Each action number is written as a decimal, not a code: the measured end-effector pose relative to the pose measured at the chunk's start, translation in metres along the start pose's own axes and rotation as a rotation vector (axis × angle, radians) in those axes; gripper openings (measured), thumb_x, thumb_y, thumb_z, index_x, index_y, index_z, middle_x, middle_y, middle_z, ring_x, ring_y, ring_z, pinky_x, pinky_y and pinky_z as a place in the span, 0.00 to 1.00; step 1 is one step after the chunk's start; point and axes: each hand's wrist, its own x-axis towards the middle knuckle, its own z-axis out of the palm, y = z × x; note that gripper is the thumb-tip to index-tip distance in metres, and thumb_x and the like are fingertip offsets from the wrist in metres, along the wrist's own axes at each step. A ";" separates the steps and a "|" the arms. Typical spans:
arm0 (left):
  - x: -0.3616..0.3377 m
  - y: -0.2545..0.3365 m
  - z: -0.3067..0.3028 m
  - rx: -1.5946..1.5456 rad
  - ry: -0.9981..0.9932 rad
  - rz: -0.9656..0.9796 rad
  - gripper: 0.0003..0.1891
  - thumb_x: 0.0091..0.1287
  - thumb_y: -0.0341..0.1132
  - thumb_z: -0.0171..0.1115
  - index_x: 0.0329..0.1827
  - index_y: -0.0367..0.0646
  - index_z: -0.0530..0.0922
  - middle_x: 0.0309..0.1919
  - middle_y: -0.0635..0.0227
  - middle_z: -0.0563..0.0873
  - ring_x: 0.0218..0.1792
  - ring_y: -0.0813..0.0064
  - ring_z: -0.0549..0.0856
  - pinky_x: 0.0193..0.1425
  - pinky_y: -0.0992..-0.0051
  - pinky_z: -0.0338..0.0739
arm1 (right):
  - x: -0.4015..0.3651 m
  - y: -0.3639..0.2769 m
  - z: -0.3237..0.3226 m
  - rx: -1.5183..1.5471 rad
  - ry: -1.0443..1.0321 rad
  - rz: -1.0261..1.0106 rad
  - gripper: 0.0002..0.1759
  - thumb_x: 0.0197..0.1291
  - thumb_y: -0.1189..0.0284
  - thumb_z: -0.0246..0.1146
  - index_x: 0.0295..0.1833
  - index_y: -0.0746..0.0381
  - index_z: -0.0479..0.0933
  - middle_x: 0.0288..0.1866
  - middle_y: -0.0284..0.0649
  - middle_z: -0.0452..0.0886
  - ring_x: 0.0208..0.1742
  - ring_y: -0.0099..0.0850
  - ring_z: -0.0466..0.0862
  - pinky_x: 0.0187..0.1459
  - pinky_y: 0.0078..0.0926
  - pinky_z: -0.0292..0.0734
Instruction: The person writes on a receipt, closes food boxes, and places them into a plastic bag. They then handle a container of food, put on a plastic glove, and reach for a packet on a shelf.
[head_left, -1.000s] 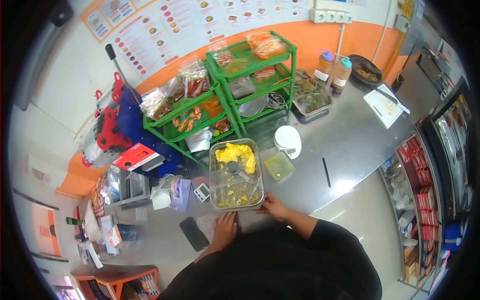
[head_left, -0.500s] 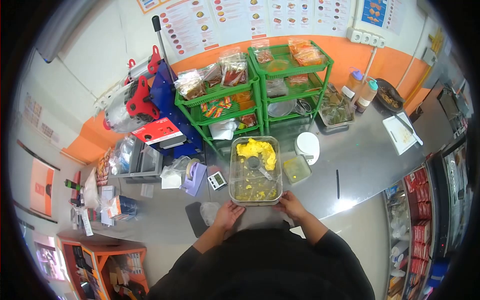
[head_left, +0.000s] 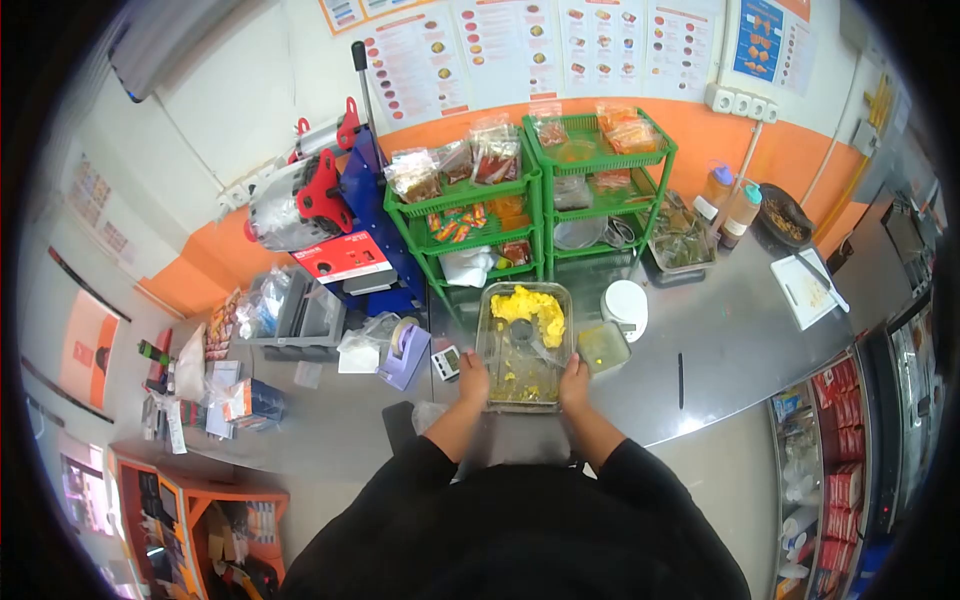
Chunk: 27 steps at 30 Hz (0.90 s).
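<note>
A clear rectangular tray point(head_left: 525, 403) lies on the metal counter before me, with a yellow mash point(head_left: 527, 303) heaped at its far end and scraps nearer me. In the mash rests a round grey scoop point(head_left: 521, 330) with a pale handle. My left hand point(head_left: 472, 382) grips the tray's left side near the front corner, fingers closed along the wall. On the opposite side, my right hand point(head_left: 574, 384) holds the right wall, thumb up. Just right of the tray stands a small square container point(head_left: 605, 348) with a yellow bit inside. Some fingers are hidden behind the tray's edges.
Behind the tray are green tiered racks point(head_left: 460, 205) with packets. A white scale point(head_left: 625, 305) and a black stick-like item point(head_left: 681, 380) lie right; a timer point(head_left: 446, 363), purple tape dispenser point(head_left: 406, 358) and blue-red sealing machine point(head_left: 350, 250) stand left. A cutting board point(head_left: 805, 290) sits far right.
Both my hands have moved from the tray's near corners forward onto its two sides and closed there. The camera's view has shifted a little. The tray's contents look the same.
</note>
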 end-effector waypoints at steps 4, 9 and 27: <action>-0.028 -0.008 -0.008 -0.064 0.107 0.181 0.27 0.80 0.50 0.34 0.62 0.33 0.67 0.55 0.41 0.78 0.58 0.43 0.77 0.64 0.61 0.68 | -0.018 0.011 -0.005 0.190 0.040 -0.166 0.23 0.77 0.57 0.44 0.46 0.69 0.68 0.44 0.55 0.75 0.46 0.47 0.75 0.52 0.43 0.67; -0.071 0.015 -0.034 -0.431 0.013 0.411 0.27 0.81 0.47 0.32 0.70 0.32 0.63 0.62 0.53 0.74 0.65 0.61 0.72 0.72 0.67 0.60 | -0.039 -0.011 -0.038 0.484 -0.132 -0.327 0.18 0.77 0.62 0.43 0.52 0.67 0.66 0.45 0.43 0.70 0.49 0.33 0.69 0.54 0.33 0.65; -0.079 0.003 -0.037 -0.699 -0.031 0.322 0.24 0.80 0.43 0.34 0.66 0.34 0.69 0.60 0.59 0.75 0.63 0.68 0.71 0.71 0.70 0.60 | -0.034 -0.033 -0.034 0.416 -0.229 -0.392 0.17 0.76 0.65 0.42 0.57 0.66 0.66 0.48 0.42 0.69 0.53 0.32 0.68 0.60 0.30 0.62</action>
